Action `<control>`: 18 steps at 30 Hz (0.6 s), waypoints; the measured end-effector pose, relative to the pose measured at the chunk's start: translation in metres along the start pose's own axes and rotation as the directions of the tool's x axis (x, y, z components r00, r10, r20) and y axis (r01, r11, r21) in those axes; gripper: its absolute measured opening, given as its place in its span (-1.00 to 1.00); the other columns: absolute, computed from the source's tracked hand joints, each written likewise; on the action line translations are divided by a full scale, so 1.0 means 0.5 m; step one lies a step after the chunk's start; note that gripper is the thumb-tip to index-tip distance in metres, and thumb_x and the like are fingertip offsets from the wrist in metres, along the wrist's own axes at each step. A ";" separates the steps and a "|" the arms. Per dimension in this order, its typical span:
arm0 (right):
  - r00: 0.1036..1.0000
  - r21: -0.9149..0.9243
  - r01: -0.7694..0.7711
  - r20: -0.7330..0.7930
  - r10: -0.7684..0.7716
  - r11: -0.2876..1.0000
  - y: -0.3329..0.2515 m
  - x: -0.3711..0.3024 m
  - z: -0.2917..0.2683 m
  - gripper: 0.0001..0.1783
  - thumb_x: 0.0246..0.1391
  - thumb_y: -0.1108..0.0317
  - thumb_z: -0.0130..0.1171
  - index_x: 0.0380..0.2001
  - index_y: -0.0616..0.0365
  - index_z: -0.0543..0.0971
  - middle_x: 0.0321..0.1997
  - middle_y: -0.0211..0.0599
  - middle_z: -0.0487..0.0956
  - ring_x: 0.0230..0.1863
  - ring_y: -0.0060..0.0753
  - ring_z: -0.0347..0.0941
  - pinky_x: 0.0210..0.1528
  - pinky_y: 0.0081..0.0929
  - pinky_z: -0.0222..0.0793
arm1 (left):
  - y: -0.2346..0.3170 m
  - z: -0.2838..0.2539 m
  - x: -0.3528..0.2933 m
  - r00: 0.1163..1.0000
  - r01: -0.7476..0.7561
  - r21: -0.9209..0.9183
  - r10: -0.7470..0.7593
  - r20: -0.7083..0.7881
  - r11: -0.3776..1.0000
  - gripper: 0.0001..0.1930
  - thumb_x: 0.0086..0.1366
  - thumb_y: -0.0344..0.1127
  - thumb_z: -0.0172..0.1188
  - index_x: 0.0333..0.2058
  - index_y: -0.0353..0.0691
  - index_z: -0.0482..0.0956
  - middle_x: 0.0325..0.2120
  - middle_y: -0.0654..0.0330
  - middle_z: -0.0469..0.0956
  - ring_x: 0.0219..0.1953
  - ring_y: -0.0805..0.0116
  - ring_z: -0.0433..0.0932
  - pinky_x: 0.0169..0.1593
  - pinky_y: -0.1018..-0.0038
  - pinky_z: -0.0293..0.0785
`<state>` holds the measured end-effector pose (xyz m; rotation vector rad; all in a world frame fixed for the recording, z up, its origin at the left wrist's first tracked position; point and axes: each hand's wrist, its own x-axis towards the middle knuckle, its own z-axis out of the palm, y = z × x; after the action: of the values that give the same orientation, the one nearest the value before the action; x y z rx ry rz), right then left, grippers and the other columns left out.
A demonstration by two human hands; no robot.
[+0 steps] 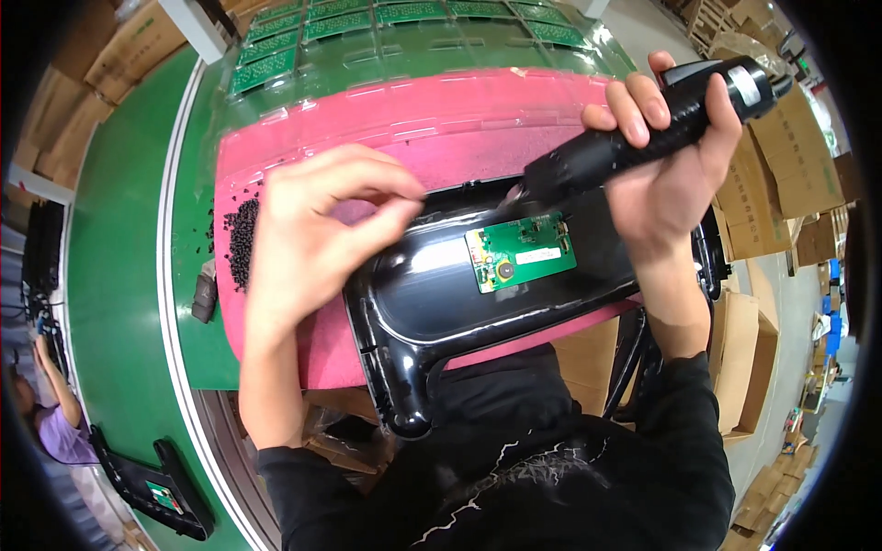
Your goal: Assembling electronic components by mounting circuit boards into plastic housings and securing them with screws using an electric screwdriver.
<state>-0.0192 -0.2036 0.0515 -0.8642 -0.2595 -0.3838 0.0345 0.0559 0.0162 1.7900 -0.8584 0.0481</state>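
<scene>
My right hand [675, 174] is wrapped round a black electric screwdriver [588, 165], whose tip slants down to the left over the circuit board's upper edge. That green board [524, 253], with a white label and a round buzzer-like part, lies in a glossy black plastic housing [432, 303] in front of me. To the left of the board, above the housing's rim, my left hand [322, 230] is closed in a pinch, thumb against forefinger. Whatever may be between those fingertips is too small to make out. Small black screws [241, 243] lie heaped beside my left wrist.
Under the housing is a pink mat [312, 354]. Clear plastic trays [413, 55] with several green boards stand behind it. A small dark block [205, 294] lies left of the mat. Another housing [161, 491] sits lower left, near a person in purple [60, 432]. Cardboard boxes [790, 174] stand right.
</scene>
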 end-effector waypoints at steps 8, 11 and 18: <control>0.973 0.114 0.005 0.227 -0.031 0.993 -0.009 -0.050 0.048 -0.48 0.23 -0.16 0.07 -0.09 0.09 0.37 -0.55 -0.62 0.35 -0.56 -0.70 0.22 -0.29 -0.54 0.22 | 0.012 0.071 -0.022 0.987 0.163 -0.541 -0.132 0.095 0.825 -0.88 0.10 -0.70 0.33 -0.35 -0.46 0.64 -0.34 0.01 0.64 -0.30 0.34 0.63 -0.19 0.49 0.59; 0.961 0.091 0.039 0.268 -0.062 0.995 -0.026 -0.061 0.049 -0.48 0.16 -0.16 0.11 -0.12 0.06 0.36 -0.55 -0.63 0.38 -0.59 -0.67 0.29 -0.32 -0.52 0.28 | 0.014 0.070 -0.021 0.983 0.184 -0.508 -0.169 0.077 0.842 -0.89 0.16 -0.68 0.31 -0.32 -0.46 0.62 -0.35 0.02 0.64 -0.35 0.35 0.62 -0.20 0.48 0.60; 0.931 0.083 0.121 0.335 -0.142 0.989 -0.034 -0.072 0.054 -0.49 0.07 -0.12 0.22 -0.17 0.02 0.36 -0.57 -0.63 0.40 -0.59 -0.66 0.34 -0.30 -0.52 0.31 | 0.015 0.092 -0.031 0.979 0.201 -0.484 -0.159 0.127 0.851 -0.69 0.16 -0.60 0.37 -0.10 -0.36 0.58 -0.32 0.14 0.69 -0.22 0.43 0.70 -0.14 0.51 0.64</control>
<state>-0.0605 -0.1846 0.0665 -0.8529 -0.6502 -0.3475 0.0020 0.0243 -0.0026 1.3797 -0.6781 -0.3453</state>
